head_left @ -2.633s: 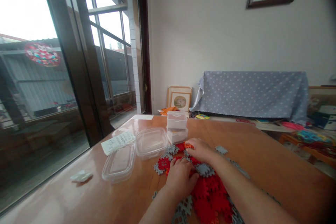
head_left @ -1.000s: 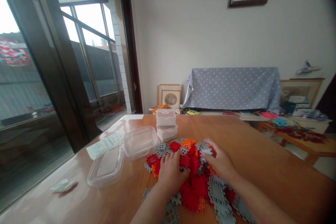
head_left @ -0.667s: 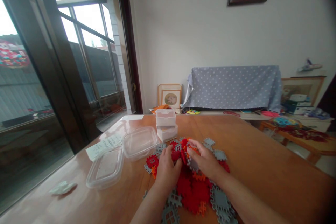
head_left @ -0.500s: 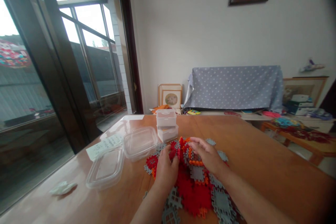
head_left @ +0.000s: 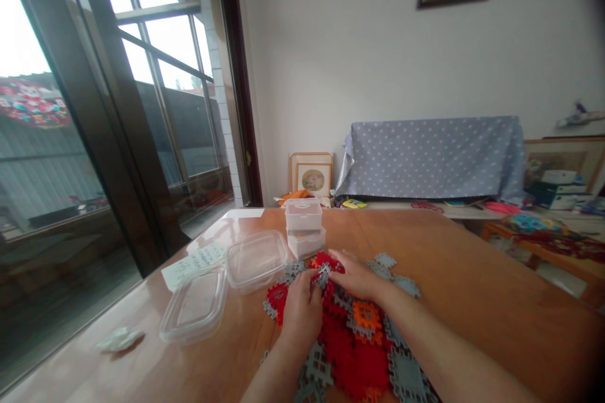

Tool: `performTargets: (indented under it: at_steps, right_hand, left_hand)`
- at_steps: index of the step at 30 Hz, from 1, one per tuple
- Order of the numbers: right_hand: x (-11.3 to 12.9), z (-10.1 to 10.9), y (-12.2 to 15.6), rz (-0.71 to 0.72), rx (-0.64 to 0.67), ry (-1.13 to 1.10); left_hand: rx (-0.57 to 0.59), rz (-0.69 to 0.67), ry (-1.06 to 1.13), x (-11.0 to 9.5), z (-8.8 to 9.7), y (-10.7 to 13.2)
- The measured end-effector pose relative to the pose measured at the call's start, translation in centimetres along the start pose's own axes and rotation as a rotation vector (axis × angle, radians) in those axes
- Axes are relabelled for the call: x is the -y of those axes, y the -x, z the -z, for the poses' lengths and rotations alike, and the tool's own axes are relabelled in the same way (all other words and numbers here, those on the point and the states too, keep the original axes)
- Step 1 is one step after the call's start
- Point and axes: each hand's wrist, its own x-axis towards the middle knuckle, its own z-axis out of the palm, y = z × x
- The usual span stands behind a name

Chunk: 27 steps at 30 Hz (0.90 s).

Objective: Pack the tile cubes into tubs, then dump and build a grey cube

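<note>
My left hand (head_left: 303,310) is closed on a cluster of red and grey interlocking plastic tiles (head_left: 324,269), raised over the pile. From the other side my right hand (head_left: 357,276) grips the same cluster, its fingers curled around the red edge. Just below the hands, an orange tile (head_left: 366,313) with square openings lies over a grey one. Many red tiles (head_left: 352,356) fill the middle of the pile, with grey tiles (head_left: 409,373) at its right. A red tile (head_left: 277,295) lies left of my left hand. My fingers hide part of the held cluster.
Two stacked small clear boxes (head_left: 303,214) stand beyond the pile. Clear plastic lids or trays, one farther (head_left: 258,259) and one nearer (head_left: 196,305), lie left, beside a paper with writing (head_left: 182,271). A crumpled white wrapper (head_left: 120,339) lies near the left table edge.
My right hand has moved left and closer to my left hand, taking hold of the red and grey cluster. The orange tile below the hands shows more clearly. The view has shifted slightly.
</note>
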Motion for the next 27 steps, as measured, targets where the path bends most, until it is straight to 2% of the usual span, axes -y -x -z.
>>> performTargets:
  at_steps: [3, 8, 15, 20, 27]
  right_hand:
    - [0.0, 0.5, 0.1, 0.025, 0.028, 0.046]
    - [-0.8, 1.2, -0.7, -0.031, -0.042, 0.110]
    - [-0.8, -0.4, -1.9, 0.007, 0.008, 0.098]
    - [-0.9, -0.9, -2.5, 0.016, 0.065, 0.002]
    - [-0.8, -1.6, -3.4, 0.038, 0.009, -0.062]
  left_hand:
    - [-0.006, 0.033, -0.031, -0.4, 0.3, 0.0]
    - [0.028, 0.043, -0.201, -1.8, 0.8, 0.6]
    - [0.176, -0.027, -0.401, -2.4, 0.8, 1.4]
    - [0.168, 0.015, -0.442, -2.0, 0.8, 1.2]
    - [0.176, 0.009, -0.441, -2.0, 0.6, 1.1]
